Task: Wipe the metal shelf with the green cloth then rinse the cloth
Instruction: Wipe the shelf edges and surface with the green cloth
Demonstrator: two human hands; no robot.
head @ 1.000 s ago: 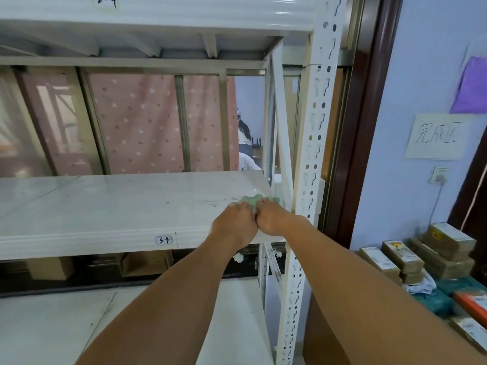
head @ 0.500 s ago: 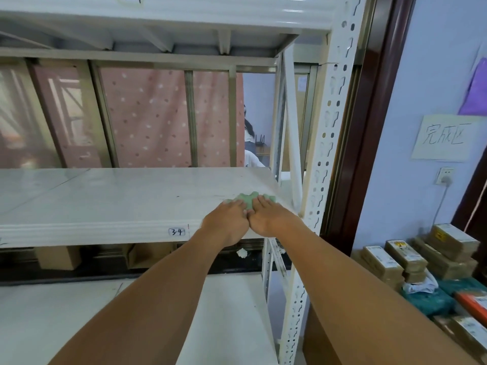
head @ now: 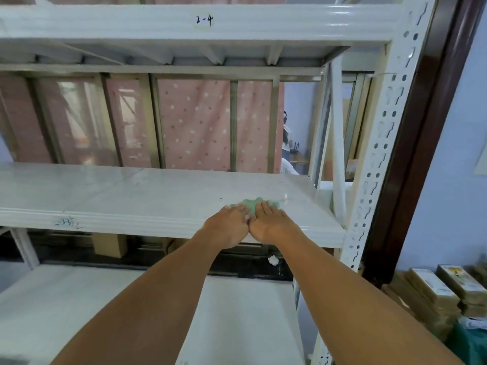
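Note:
The white metal shelf [head: 137,196] runs across the middle of the view, its front lip marked with a small handwritten label. A pale green cloth [head: 255,203] lies flat on its right part, close to the front edge. My left hand [head: 228,224] and my right hand [head: 268,222] rest side by side on the cloth, palms down, thumbs touching. Both press it onto the shelf surface. Only the cloth's far edge shows beyond my fingertips; the rest is under my hands.
A perforated white upright [head: 374,154] stands just right of my hands, with a diagonal brace [head: 337,143] behind it. Another shelf [head: 184,25] hangs overhead and a lower one [head: 232,312] sits beneath. Stacked cardboard boxes [head: 434,293] lie on the floor at right. Someone sits beyond the pink curtain [head: 195,127].
Both hands have slid with the cloth farther in from the front lip and away from the right upright. The view has shifted left and upward.

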